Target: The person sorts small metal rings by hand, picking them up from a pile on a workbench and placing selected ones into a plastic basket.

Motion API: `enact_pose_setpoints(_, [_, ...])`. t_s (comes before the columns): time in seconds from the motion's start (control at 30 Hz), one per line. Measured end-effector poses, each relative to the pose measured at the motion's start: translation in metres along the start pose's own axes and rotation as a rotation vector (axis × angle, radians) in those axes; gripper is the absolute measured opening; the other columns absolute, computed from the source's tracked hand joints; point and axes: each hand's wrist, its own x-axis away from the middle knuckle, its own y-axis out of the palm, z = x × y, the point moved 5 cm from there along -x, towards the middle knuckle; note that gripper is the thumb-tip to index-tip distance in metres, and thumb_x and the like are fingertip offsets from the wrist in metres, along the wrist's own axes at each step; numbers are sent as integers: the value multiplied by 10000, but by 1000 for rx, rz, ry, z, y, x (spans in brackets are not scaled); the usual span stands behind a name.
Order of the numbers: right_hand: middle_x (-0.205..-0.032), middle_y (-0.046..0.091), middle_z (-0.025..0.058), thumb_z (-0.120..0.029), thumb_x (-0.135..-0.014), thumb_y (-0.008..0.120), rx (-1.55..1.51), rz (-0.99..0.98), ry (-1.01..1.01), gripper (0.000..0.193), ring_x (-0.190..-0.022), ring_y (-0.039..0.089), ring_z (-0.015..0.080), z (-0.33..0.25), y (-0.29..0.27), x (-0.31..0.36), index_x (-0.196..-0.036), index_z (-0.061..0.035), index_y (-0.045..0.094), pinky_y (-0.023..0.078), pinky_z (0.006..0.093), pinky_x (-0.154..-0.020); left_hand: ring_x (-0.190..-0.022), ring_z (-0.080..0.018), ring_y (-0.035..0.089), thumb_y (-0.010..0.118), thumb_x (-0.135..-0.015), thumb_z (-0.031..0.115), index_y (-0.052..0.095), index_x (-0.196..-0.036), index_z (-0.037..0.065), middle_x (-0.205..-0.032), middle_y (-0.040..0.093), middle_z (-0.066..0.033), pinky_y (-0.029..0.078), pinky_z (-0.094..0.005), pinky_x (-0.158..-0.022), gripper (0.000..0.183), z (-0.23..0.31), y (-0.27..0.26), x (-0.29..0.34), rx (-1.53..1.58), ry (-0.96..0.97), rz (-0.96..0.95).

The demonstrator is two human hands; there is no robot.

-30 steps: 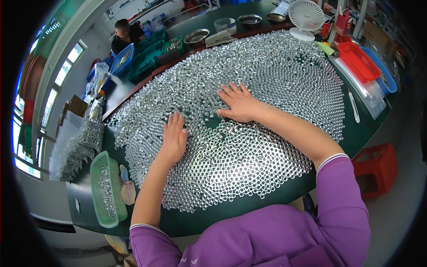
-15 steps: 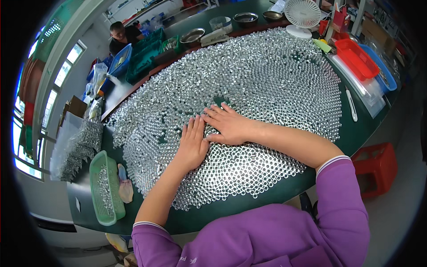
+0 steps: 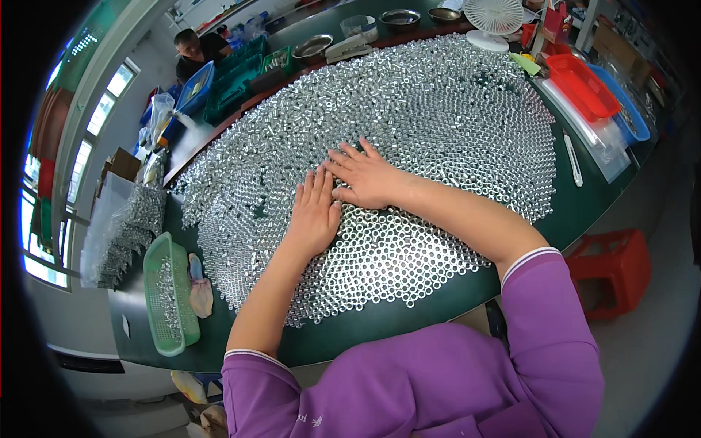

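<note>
A broad single layer of small shiny metal rings or short sleeves (image 3: 409, 252) covers much of the green table (image 3: 387, 320). Most of the near ones stand on end, with their round holes showing; towards the back many lie on their sides. My left hand (image 3: 314, 215) lies flat on them near the middle, fingers stretched out and pointing away from me. Just to its right, my right hand (image 3: 367, 179) also rests flat, its fingers spread and pointing far left. The thumbs are close to each other. Neither hand grips anything; the pieces under the palms are hidden.
At the left stands a green basket (image 3: 182, 306) with some metal pieces, beside a glove-like item (image 3: 201, 288) and a filled clear bag (image 3: 128, 233). On the right lie a white-handled cutter (image 3: 572, 159) and a red tray (image 3: 583, 86). A white fan (image 3: 491, 22) and a co-worker (image 3: 197, 51) are at the back.
Both hands have slid a little farther from me across the metal pieces. The bare green gap ahead of my right fingers no longer shows. The whole view has shifted slightly.
</note>
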Motion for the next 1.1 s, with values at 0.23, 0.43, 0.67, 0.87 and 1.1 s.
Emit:
enact_pose_setpoints(0.23, [-1480, 154, 152, -498, -924, 281, -80, -103, 57, 646, -1380, 72, 320, -2, -6, 64, -1410, -74, 239, 5, 501, -1099, -1355, -390, 125, 313, -921, 230, 205, -1387, -26, -1459, 165, -218, 96, -469, -1100, 543, 10, -1, 38, 27, 11, -33])
enact_pose_setpoints(0.43, [-1479, 156, 163, -536, -897, 315, 30, -33, 13, 701, -1375, 96, 333, -5, 1, 39, -1416, -74, 221, 24, 500, -1098, -1338, -391, 181, 348, -894, 204, 273, -1354, -48, -1424, 233, -245, 146, -470, -1096, 529, 15, 3, 13, -63, 19, 91])
enact_pose_setpoints(0.67, [-1485, 149, 145, -546, -894, 314, -76, -79, -35, 713, -1379, 92, 316, -47, 8, 49, -1427, -88, 191, 17, 512, -1095, -1344, -395, 160, 322, -910, 209, 209, -1386, -25, -1446, 202, -222, 132, -476, -1095, 542, 16, 2, 57, 50, 30, 74])
enact_pose_setpoints(0.87, [-1488, 134, 144, -539, -903, 291, 116, -87, 168, 693, -1382, 66, 315, -18, 6, 38, -1428, -99, 189, 7, 511, -1093, -1338, -398, 173, 323, -913, 209, 241, -1378, -12, -1437, 219, -228, 134, -469, -1096, 521, -9, -17, 65, 21, -46, 164])
enact_pose_setpoints(1.1, [-1488, 119, 156, -610, -870, 304, -7, -149, -20, 753, -1379, 64, 335, -76, 19, 24, -1436, -130, 175, -8, 532, -1084, -1327, -429, 180, 323, -916, 304, 262, -1368, -21, -1424, 235, -250, 144, -496, -1084, 560, -99, -21, 136, -54, -508, 163])
